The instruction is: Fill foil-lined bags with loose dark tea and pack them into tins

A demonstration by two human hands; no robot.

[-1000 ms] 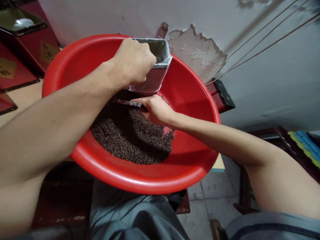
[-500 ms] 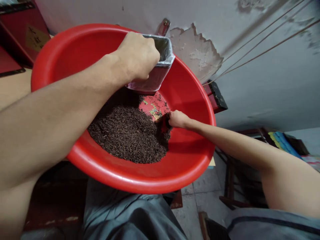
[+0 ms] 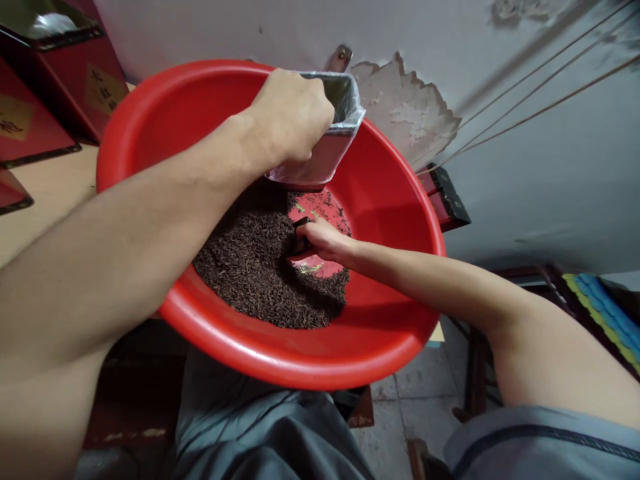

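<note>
A big red plastic basin [image 3: 295, 367] holds a heap of dark, twisted dry leaves that look like loose tea [image 3: 260, 267]. My left hand [image 3: 295, 117] is closed on the rim of a square tin lined with a clear plastic bag [image 3: 330, 157]. The tin is held upright over the basin's far side. Lower down, my right hand [image 3: 320, 238] grips a small dark scoop [image 3: 301, 223] at the right edge of the heap; its shape is mostly hidden by the fingers and leaves. Around that hand, the basin's printed bottom [image 3: 327, 210] shows through.
Red tins with gold labels [image 3: 103, 87] stand on the pale tabletop [image 3: 55, 193] at left. Behind the basin is a peeling wall [image 3: 405, 100] with cords running along it. Another red and black tin [image 3: 445, 197] sits beyond the basin's right side. Wooden furniture [image 3: 475, 373] stands at lower right.
My right hand has moved left with the scoop into the heap, baring more of the basin's bottom. My left hand still holds the tin in place. The whole view has shifted slightly.
</note>
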